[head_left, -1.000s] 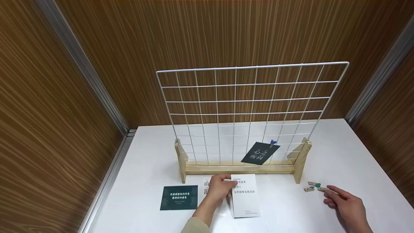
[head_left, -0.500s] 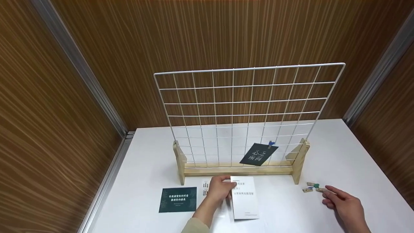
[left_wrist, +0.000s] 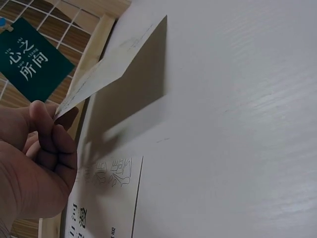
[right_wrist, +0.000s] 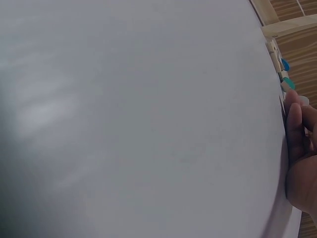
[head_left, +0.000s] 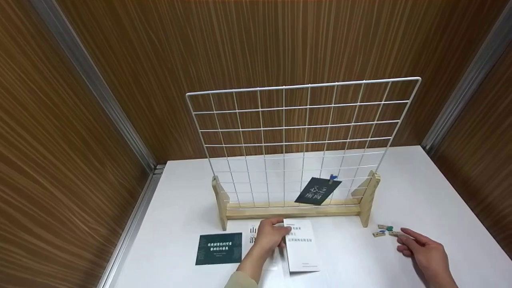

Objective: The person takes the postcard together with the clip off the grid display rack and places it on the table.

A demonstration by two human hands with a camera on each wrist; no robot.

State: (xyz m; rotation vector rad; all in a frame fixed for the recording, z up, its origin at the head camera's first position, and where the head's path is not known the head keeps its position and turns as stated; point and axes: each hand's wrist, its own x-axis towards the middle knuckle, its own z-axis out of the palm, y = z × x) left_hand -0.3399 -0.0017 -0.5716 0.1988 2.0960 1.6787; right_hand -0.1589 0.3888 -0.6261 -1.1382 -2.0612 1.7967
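Observation:
My left hand [head_left: 271, 237] pinches a white card [head_left: 303, 250] with printed text by its upper left edge. In the left wrist view the card [left_wrist: 116, 64] is raised off the table and throws a shadow. Another white printed card [head_left: 253, 233] lies partly hidden under my left hand and forearm. At the right, my right hand [head_left: 426, 250] pinches a small wooden clothespin [head_left: 393, 233] between thumb and index finger, low over the table. Close beside it lie a clothespin with a green ornament [head_left: 385, 227] and one with a blue ornament [head_left: 379, 234].
Behind the hands stands a white wire grid [head_left: 284, 128] in a wooden base [head_left: 294, 212]. A dark green card [head_left: 319, 191] hangs tilted on it from a clothespin with a blue ornament [head_left: 333, 178]. Another dark green card [head_left: 219, 249] lies flat at the left. Wood-grain panels [head_left: 300, 44] enclose the table.
The head view has shifted slightly, so the grid and cards appear a little farther left. Both hands keep their holds, with little visible movement.

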